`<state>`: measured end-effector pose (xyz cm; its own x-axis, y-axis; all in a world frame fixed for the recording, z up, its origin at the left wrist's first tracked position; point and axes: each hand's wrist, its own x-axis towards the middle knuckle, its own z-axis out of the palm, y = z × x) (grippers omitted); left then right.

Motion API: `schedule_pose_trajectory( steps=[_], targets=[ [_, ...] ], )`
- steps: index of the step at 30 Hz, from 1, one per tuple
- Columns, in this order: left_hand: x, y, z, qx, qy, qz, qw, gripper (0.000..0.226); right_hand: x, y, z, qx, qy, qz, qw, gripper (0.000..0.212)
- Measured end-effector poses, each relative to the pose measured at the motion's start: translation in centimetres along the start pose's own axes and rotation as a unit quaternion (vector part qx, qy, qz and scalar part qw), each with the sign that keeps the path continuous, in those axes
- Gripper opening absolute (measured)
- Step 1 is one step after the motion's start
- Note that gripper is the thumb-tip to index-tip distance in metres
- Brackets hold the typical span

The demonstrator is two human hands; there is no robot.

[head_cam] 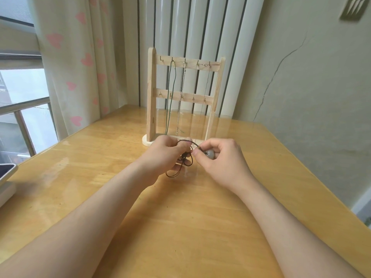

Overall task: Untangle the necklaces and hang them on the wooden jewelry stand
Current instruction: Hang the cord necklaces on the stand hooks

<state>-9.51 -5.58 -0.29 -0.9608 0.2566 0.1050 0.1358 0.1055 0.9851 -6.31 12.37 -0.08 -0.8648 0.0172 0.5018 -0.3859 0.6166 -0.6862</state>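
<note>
The table [124, 197] is kept bare in front, so the work can be done low over it. The wooden jewelry stand [151, 97] is set just beyond the hands, within reach for hanging — a green cord necklace [169, 97] and chains are already hooked. The dark cord necklace [181, 157] is bunched in the left hand [166, 155]; its pendant [209, 154] is pinched in the right hand [220, 159] — both grips narrow, apparently so the knot can be teased apart.

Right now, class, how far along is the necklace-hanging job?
Done: a green cord necklace and some thin chains hang from the wooden jewelry stand. In hand: the left hand and right hand work a tangled dark cord necklace with a grey bead. Left: untangle and hang it.
</note>
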Motion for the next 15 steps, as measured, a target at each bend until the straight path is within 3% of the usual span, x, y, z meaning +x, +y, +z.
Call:
schedule_pose_trajectory(
  steps=[9,12,15],
  targets=[
    [-0.7,0.6,0.0,0.125,-0.003,0.091,0.988,0.018,0.1,0.2,0.0,-0.018,0.020,0.041,0.999,0.012],
    [-0.9,0.8,0.2,0.117,-0.021,0.081,0.990,0.017,0.3,0.6,0.1,0.012,0.007,0.073,0.997,0.011],
    [-0.8,1.1,0.1,0.044,-0.031,0.050,0.997,0.031,0.3,0.6,0.0,0.082,-0.012,0.118,0.990,0.010]
  ],
)
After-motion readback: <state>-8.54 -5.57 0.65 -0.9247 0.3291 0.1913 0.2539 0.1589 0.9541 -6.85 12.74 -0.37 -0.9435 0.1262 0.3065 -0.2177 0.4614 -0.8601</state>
